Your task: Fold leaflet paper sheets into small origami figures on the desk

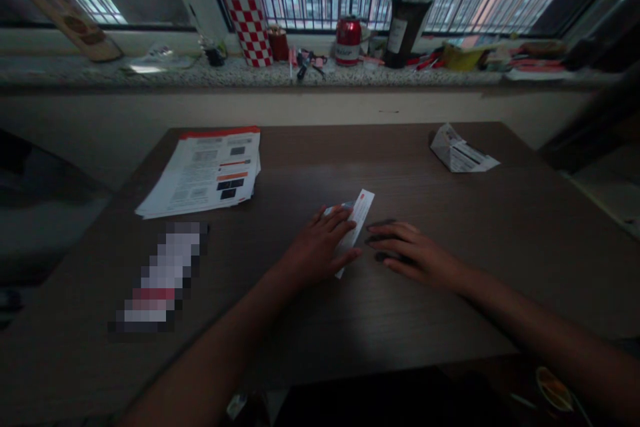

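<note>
Under my left hand (327,240) lies a narrow folded sheet of printed paper (364,205), slanted on the brown table. The left fingers are stretched out flat over it and cover much of its left part. A small red mark shows near the paper's top end. Just to the right, my right hand (413,250) hovers at or close to the tabletop with its fingers apart, holding nothing. A gap separates its fingertips from the paper's edge.
A stack of printed sheets (200,173) lies at the table's back left, with a blurred-out phone-like object (163,273) nearer. A folded paper piece (463,152) stands at the back right. On the windowsill are a red can (348,40), a checkered bottle (251,30) and a dark tube (403,30).
</note>
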`<state>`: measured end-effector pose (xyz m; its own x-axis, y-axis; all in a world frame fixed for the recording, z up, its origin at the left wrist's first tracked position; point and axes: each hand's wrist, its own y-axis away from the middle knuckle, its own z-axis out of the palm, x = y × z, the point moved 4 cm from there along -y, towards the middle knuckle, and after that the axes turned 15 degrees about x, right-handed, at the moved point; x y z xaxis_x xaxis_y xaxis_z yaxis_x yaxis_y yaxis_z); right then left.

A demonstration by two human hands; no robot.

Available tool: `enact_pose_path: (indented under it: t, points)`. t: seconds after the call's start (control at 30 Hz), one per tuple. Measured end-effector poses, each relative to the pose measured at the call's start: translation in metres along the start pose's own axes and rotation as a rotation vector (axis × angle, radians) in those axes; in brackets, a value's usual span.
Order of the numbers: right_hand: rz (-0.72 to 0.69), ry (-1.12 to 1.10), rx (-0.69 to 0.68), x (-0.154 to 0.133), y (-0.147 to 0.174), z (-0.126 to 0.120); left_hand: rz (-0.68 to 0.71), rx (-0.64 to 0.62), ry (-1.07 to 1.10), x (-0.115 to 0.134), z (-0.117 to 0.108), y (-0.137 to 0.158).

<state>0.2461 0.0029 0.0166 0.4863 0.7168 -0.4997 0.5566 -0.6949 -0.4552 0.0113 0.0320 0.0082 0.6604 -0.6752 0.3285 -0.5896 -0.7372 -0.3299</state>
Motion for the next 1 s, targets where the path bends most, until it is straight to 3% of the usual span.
enact_pose_path:
  t: [0.27,0.53,0.73,1.0]
  points:
    - [-0.005,0.059,0.130,0.016,-0.030,-0.006,-0.034,0.030,-0.064,-0.006,-0.005,0.006]
    - [-0.070,0.155,0.071,0.029,-0.042,0.007,0.016,-0.045,0.002,-0.010,-0.006,0.003]
    - [-0.052,0.142,0.015,0.036,-0.036,0.016,-0.024,0.015,-0.043,-0.008,-0.013,0.004]
    - [-0.043,0.179,0.048,0.033,-0.036,0.017,-0.054,0.084,-0.035,-0.011,-0.012,0.003]
